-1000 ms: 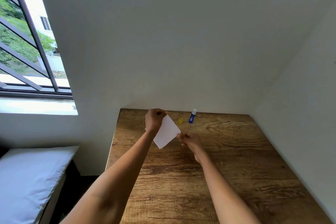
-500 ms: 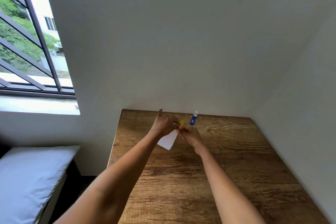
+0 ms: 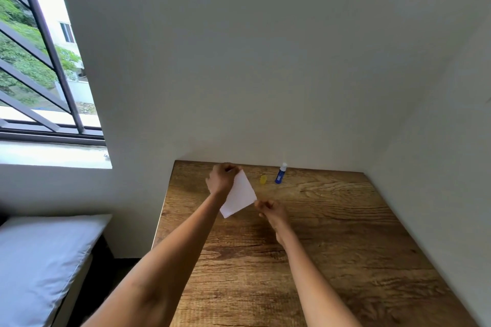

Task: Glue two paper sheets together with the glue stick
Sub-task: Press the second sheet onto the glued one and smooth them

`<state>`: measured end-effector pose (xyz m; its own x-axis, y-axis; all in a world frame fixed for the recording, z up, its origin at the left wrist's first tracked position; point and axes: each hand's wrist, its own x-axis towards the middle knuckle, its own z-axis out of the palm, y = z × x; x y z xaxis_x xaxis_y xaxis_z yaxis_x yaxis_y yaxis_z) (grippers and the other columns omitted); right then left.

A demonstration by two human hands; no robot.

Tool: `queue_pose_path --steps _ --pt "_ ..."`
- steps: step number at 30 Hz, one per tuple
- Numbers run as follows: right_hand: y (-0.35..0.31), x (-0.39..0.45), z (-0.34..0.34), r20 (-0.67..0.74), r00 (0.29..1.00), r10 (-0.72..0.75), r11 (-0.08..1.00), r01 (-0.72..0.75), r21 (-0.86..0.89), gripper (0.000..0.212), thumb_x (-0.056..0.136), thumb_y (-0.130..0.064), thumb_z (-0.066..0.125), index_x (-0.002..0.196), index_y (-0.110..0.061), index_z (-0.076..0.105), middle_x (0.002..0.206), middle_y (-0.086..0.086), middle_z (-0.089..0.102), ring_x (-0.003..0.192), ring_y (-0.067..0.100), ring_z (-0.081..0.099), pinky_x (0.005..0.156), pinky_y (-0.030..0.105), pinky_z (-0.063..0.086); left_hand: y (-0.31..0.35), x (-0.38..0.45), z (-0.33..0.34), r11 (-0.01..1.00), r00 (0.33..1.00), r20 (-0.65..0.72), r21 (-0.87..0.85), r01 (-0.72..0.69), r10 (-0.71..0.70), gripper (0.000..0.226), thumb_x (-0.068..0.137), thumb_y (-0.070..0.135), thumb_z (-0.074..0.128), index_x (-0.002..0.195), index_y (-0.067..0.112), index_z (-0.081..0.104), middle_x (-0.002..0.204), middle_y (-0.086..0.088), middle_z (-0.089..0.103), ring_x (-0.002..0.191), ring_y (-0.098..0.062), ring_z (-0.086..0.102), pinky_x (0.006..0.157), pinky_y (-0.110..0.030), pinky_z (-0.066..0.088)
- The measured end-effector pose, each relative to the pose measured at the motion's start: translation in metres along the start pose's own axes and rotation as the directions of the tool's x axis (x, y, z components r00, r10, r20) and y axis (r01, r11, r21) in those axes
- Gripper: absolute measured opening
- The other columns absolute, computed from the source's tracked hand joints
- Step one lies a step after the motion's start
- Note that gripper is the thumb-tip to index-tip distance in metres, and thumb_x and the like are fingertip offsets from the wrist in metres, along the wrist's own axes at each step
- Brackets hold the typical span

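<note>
A white paper [image 3: 239, 195] is held above the wooden table [image 3: 332, 233], stretched between both hands. My left hand [image 3: 221, 176] pinches its far top corner and my right hand [image 3: 271, 210] pinches its right corner. I cannot tell whether it is one sheet or two pressed together. A blue glue stick [image 3: 280, 173] with its white tip uncovered stands upright near the back wall, right of the paper. Its yellow cap [image 3: 263, 179] lies on the table just left of the stick.
The table sits in a corner, with walls behind and to the right. Its left edge [image 3: 162, 210] drops to the floor. A bed with a white pillow [image 3: 39, 260] lies low at the left, under a barred window [image 3: 39, 61].
Half a second ago my hands were close together at one corner of the paper. They have since moved apart, the left back and the right toward me, and the paper shows spread wide again.
</note>
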<state>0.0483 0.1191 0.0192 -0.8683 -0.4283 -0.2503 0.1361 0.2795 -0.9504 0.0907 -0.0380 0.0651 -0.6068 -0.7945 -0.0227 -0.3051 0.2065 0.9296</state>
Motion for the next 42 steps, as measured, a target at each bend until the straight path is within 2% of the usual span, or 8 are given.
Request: queue_pose_path --steps 5,9,16,22,26,30,35,42 --pt "-0.001 -0.003 0.014 0.066 0.998 0.002 0.953 -0.022 0.302 0.036 0.074 -0.027 0.075 0.106 -0.017 0.062 0.102 0.005 0.069 0.095 0.018 0.065 0.081 0.031 0.055 -0.003 -0.003 -0.003 0.935 0.971 -0.031 -0.276 0.221 -0.239 0.010 0.088 0.034 0.058 0.082 0.025 0.061 0.104 -0.008 0.067 0.093 -0.028 0.059 0.098 -0.050 0.044" --pt "-0.004 -0.002 0.033 0.080 0.997 0.006 0.956 -0.029 0.291 0.042 0.075 -0.021 0.075 0.112 -0.013 0.058 0.107 0.006 0.068 0.099 0.021 0.064 0.081 0.035 0.056 -0.007 -0.009 0.004 0.859 0.927 -0.050 -0.397 0.324 -0.373 0.026 0.088 0.037 0.058 0.099 0.014 0.063 0.109 -0.010 0.065 0.099 -0.030 0.059 0.093 -0.043 0.047" --pt "-0.008 0.000 0.031 -0.078 0.996 0.041 0.970 -0.021 0.243 0.025 0.092 -0.030 0.053 0.108 -0.012 0.058 0.098 0.007 0.064 0.090 0.022 0.060 0.069 0.029 0.049 -0.029 -0.018 0.007 0.956 0.973 0.137 -0.202 0.213 -0.188 0.041 0.084 0.041 0.062 0.107 0.007 0.061 0.104 -0.012 0.067 0.093 -0.029 0.064 0.086 -0.045 0.054" --pt "-0.009 -0.003 0.019 -0.160 0.987 0.007 0.984 0.022 0.179 0.034 0.094 -0.039 0.045 0.107 -0.010 0.056 0.089 0.005 0.062 0.081 0.019 0.060 0.065 0.025 0.048 -0.034 -0.025 0.013 0.967 0.975 0.152 -0.175 0.185 -0.159 0.018 0.081 0.031 0.067 0.080 0.014 0.063 0.093 -0.013 0.070 0.083 -0.027 0.066 0.079 -0.044 0.057" --pt "-0.010 -0.002 0.011 -0.159 0.987 -0.021 0.994 0.038 0.104 0.036 0.092 -0.034 0.051 0.117 -0.008 0.054 0.105 0.012 0.063 0.094 0.026 0.062 0.084 0.040 0.053 -0.031 -0.033 0.022 0.960 0.974 0.156 -0.202 0.194 -0.164 0.019 0.083 0.032 0.066 0.087 0.014 0.060 0.094 -0.011 0.068 0.082 -0.025 0.065 0.076 -0.040 0.057" --pt "-0.007 -0.003 -0.009 -0.208 0.976 0.059 0.990 -0.030 0.141 0.031 0.098 -0.033 0.039 0.115 -0.011 0.052 0.102 0.012 0.060 0.091 0.026 0.059 0.071 0.031 0.049 -0.031 -0.039 0.041 0.970 0.968 0.190 -0.143 0.195 -0.166 0.032 0.085 0.038 0.063 0.100 0.010 0.058 0.095 -0.010 0.065 0.086 -0.027 0.065 0.080 -0.044 0.057" --pt "0.005 0.003 -0.057 -0.223 0.974 0.045 0.996 -0.026 0.087 0.016 0.092 -0.024 0.052 0.104 -0.013 0.054 0.108 0.011 0.061 0.091 0.018 0.059 0.064 0.024 0.049 -0.012 -0.047 0.084 0.963 0.955 0.225 -0.144 0.229 -0.194 0.037 0.091 0.037 0.052 0.115 0.009 0.051 0.096 -0.006 0.059 0.081 -0.021 0.060 0.072 -0.035 0.054" --pt "0.020 0.047 -0.154 -0.479 0.878 0.000 1.000 0.010 0.019 0.018 0.085 -0.021 0.064 0.097 -0.010 0.056 0.096 0.009 0.063 0.084 0.020 0.059 0.059 0.024 0.046 0.017 -0.045 0.183 0.998 0.929 0.369 0.049 -0.037 0.016 0.024 0.097 0.009 0.036 0.114 0.007 0.052 0.112 -0.015 0.059 0.090 -0.016 0.056 0.075 -0.025 0.045"
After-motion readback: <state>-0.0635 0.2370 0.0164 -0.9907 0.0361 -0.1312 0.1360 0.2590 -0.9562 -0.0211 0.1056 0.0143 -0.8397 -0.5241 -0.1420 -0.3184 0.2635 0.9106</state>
